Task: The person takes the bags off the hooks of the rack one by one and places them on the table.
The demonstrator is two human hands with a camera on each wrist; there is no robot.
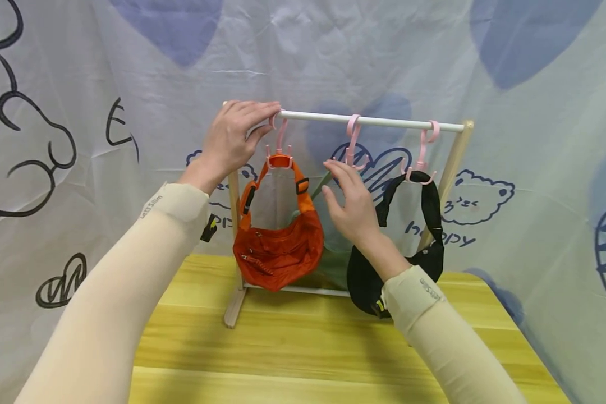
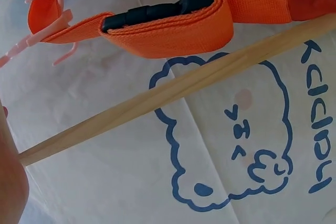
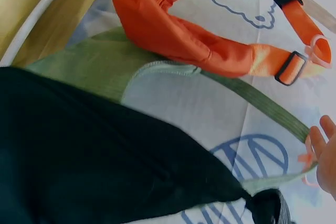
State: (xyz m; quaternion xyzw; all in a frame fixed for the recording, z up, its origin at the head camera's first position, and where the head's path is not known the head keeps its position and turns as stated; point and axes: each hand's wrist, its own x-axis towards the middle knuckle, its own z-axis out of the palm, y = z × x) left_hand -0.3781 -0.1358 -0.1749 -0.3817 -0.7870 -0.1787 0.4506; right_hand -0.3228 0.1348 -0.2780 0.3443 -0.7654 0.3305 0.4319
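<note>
My left hand (image 1: 237,132) rests over the left end of a white rail (image 1: 313,116), its fingertips right at the top of a pink hook (image 1: 281,137). From that hook hangs an orange shoulder bag (image 1: 283,252) by its buckled strap. In front of the middle pink hook (image 1: 352,140), my right hand (image 1: 353,205) is raised with fingers and thumb apart. A green bag (image 3: 92,61) hangs from it, mostly hidden behind the orange bag and my right hand. On the right, a black bag (image 1: 431,258) hangs from another pink hook (image 1: 421,160), partly behind my right wrist.
The rack has wooden side posts (image 1: 457,163) and a wooden foot (image 1: 234,307). It stands on a wood-grain table (image 1: 283,342). Close behind hangs a pale curtain (image 1: 171,106) with blue hearts and cartoon drawings.
</note>
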